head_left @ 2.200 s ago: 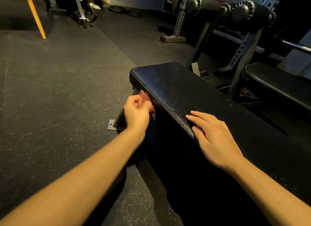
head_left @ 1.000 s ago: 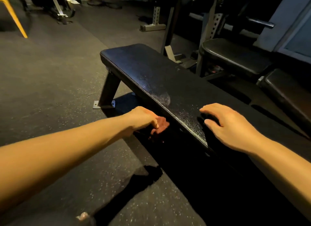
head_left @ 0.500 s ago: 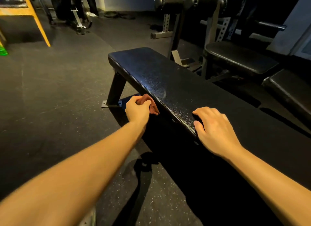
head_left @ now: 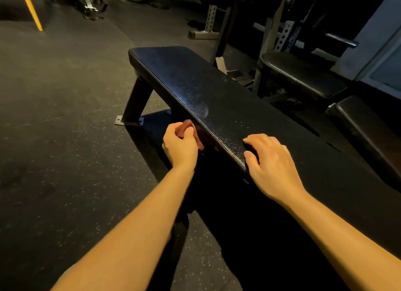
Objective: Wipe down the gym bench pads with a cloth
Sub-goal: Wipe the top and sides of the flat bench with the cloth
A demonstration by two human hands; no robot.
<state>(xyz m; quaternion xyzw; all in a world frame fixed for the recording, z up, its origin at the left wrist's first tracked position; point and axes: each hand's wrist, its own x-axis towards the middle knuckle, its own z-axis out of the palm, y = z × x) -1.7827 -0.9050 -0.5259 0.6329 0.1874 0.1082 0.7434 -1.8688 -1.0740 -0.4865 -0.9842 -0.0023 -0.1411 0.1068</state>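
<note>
My left hand (head_left: 181, 148) grips the reddish cloth (head_left: 188, 128), fingers curled round it, pressing it against the near side edge of the black bench pad (head_left: 195, 84). My right hand (head_left: 272, 163) rests on the pad's top edge, fingers loosely bent, holding nothing.

Dim, warm light falls across a gym's black rubber floor (head_left: 65, 149), flecked with pale specks. Perforated steel rack uprights (head_left: 211, 15) stand at the far side, a yellow slanted leg (head_left: 32, 11) at top left and a pale wall (head_left: 373, 30) at right.
</note>
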